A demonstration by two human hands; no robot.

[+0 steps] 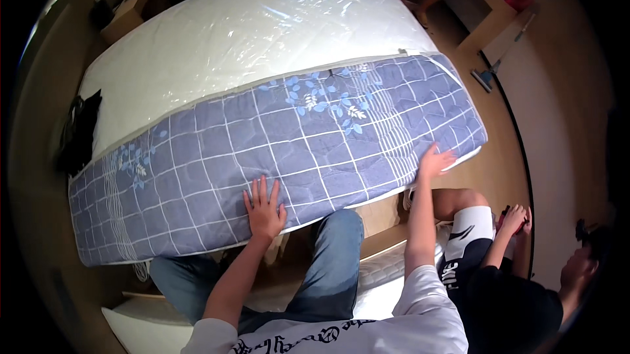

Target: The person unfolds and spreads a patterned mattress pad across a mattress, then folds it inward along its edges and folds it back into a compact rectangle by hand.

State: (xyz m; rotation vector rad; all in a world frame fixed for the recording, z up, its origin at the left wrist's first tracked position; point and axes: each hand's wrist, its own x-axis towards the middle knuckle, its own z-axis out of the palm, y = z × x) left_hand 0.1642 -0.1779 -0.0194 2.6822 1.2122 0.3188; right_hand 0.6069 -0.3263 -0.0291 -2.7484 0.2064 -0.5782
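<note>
A blue-grey quilted mattress pad [289,150] with white grid lines and a leaf pattern covers the near part of a mattress. My left hand [264,213] lies flat on the pad near its front edge, fingers spread. Close to the pad's right end, my right hand [434,161] rests palm down with its fingers stretched out. Neither hand holds anything. Beyond the pad's far edge, the mattress [256,42] shows white under shiny clear plastic.
A person in black [518,308] sits close on my right, holding a small object. A floor squeegee or mop [483,80] leans by the right wall. Dark cloth [82,131] lies at the mattress's left end. A cardboard box [128,9] stands far left, a wooden desk [482,0] far right.
</note>
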